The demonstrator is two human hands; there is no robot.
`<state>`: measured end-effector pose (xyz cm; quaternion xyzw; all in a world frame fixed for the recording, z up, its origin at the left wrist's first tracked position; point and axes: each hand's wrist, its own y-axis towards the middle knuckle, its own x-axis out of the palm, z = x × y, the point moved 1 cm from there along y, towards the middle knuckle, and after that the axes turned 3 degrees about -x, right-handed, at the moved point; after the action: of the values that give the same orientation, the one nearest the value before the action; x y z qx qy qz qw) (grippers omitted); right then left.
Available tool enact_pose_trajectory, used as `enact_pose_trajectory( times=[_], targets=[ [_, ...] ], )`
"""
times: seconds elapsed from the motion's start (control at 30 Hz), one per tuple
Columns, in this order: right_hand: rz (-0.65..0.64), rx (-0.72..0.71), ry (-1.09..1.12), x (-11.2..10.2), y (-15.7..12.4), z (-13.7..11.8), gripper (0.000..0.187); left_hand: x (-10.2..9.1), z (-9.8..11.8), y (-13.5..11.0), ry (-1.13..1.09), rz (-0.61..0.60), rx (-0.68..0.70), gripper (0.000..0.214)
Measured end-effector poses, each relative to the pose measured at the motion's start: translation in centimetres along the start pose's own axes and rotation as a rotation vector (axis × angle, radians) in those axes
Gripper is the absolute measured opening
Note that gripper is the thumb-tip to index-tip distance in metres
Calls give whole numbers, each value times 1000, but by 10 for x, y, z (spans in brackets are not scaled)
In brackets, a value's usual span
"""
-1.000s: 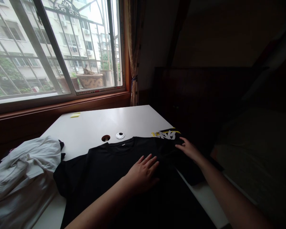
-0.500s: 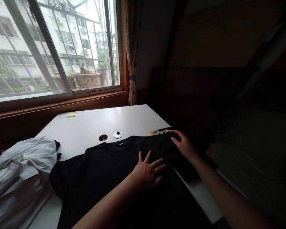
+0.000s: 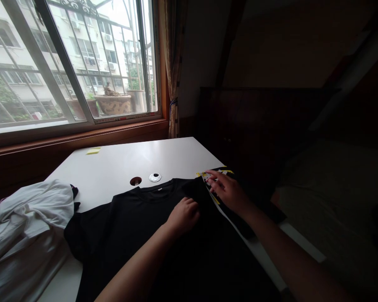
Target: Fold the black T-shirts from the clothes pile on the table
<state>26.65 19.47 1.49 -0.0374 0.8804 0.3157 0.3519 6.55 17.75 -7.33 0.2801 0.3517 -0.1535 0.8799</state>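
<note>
A black T-shirt lies spread on the white table, its neckline toward the window. My left hand rests on the chest of the shirt, fingers curled down into the fabric; the fingertips are hidden. The right sleeve is folded inward over the shirt, beside that hand. My right hand hovers at the folded edge with its fingers stretched and apart. Under and beyond it shows a dark cloth with a yellow and white pattern.
Crumpled white clothing is heaped at the left of the white table. The tabletop has a round hole, a round silver grommet and a yellow paper note. A barred window and a curtain stand behind.
The right sleeve has been folded inward, uncovering more of the patterned cloth. My right hand moved left and slightly down. My left hand shifted left, its spread fingers now curled.
</note>
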Motion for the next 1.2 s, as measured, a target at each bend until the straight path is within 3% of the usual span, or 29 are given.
enact_pose_trajectory(
  times=[0.13, 0.3, 0.43, 0.6, 0.97, 1.13, 1.2],
  targets=[
    [-25, -5, -133, -12, -19, 12, 23, -13, -23, 6, -20, 216, -194, 21],
    [-299, 76, -224, -11, -60, 25, 19, -15, -36, 8, -16, 377, -333, 18],
    [-347, 23, -361, 2, -82, 27, 32, -8, -34, 7, 18, 306, -294, 35],
    [-272, -47, -506, 12, -89, 31, 12, -8, -29, 7, 89, 202, -266, 47],
    [-156, 24, -640, 12, -103, 47, 9, -9, -21, 5, 235, 144, -284, 30],
    [-156, -23, -600, 13, -103, 45, 31, -10, -21, 4, 252, 153, -297, 22],
    [-174, -40, -581, 13, -103, 46, 29, -9, -21, 4, 248, 168, -306, 22]
  ],
)
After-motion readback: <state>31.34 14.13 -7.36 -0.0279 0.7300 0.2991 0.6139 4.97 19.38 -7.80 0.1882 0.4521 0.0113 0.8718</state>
